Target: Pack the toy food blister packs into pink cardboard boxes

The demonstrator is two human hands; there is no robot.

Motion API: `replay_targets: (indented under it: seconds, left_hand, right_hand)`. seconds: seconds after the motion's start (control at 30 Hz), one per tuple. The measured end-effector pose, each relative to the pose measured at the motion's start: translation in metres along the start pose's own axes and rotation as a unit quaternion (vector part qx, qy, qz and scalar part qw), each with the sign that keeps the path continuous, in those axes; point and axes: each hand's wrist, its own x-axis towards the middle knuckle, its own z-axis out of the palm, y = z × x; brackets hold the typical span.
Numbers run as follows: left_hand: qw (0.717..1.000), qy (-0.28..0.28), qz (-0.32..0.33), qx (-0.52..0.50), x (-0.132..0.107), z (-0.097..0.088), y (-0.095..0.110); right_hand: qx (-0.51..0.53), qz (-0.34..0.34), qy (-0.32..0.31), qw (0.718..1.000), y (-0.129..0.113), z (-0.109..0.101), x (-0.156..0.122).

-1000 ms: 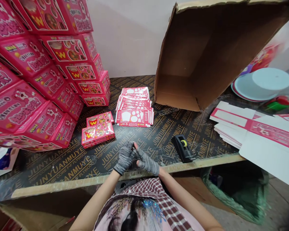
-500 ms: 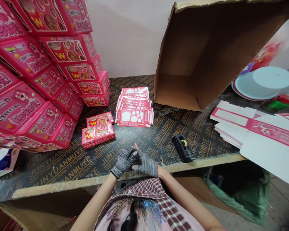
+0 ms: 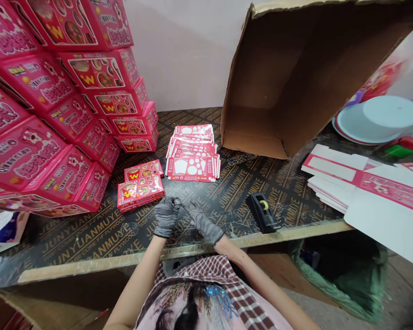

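Note:
Both my hands wear grey knit gloves and hover low over the dark printed table (image 3: 89, 238), just past its front edge. My left hand (image 3: 165, 216) has its fingers curled down, with nothing visible in them. It is nearest to two small flat pink boxes (image 3: 140, 189) stacked just ahead and left of it. My right hand (image 3: 202, 223) lies beside the left hand with fingers stretched out toward it, holding nothing. A stack of flat pink printed cards (image 3: 192, 153) lies farther ahead.
A tall pile of pink boxes (image 3: 55, 105) fills the left side. A big open cardboard carton (image 3: 296, 78) lies on its side at the back right. A black tape dispenser (image 3: 262, 211) sits right of my hands, flat box blanks (image 3: 358, 183) at far right.
My hands were pressed together near the table edge, fingers working at each other. They have parted and moved forward over the table, the left hand toward the small pink boxes.

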Motion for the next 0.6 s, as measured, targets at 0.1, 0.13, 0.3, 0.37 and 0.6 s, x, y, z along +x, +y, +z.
replay_targets:
  seconds: [0.1, 0.13, 0.3, 0.37, 0.6]
  left_hand:
    - [0.999, -0.024, -0.004, -0.031, 0.007, 0.007, -0.006]
    - [0.998, -0.039, -0.001, -0.047, 0.008, 0.010, -0.007]
    - [0.988, -0.059, -0.001, -0.144, 0.003, 0.013, -0.004]
    - [0.967, -0.033, -0.010, -0.252, -0.003, 0.008, 0.005]
    - [0.812, -0.103, -0.004, -0.574, -0.021, 0.005, 0.051]
  right_hand:
    - [-0.059, 0.019, -0.020, 0.998, 0.010, -0.018, -0.026]
    - [-0.091, 0.025, -0.016, 0.995, 0.012, -0.026, -0.032]
    - [-0.136, 0.017, 0.217, 0.967, 0.004, -0.057, -0.033]
    - [-0.049, 0.019, 0.296, 0.954, -0.006, -0.060, -0.016]
    - [0.350, 0.105, 0.132, 0.921, -0.019, -0.001, 0.065]
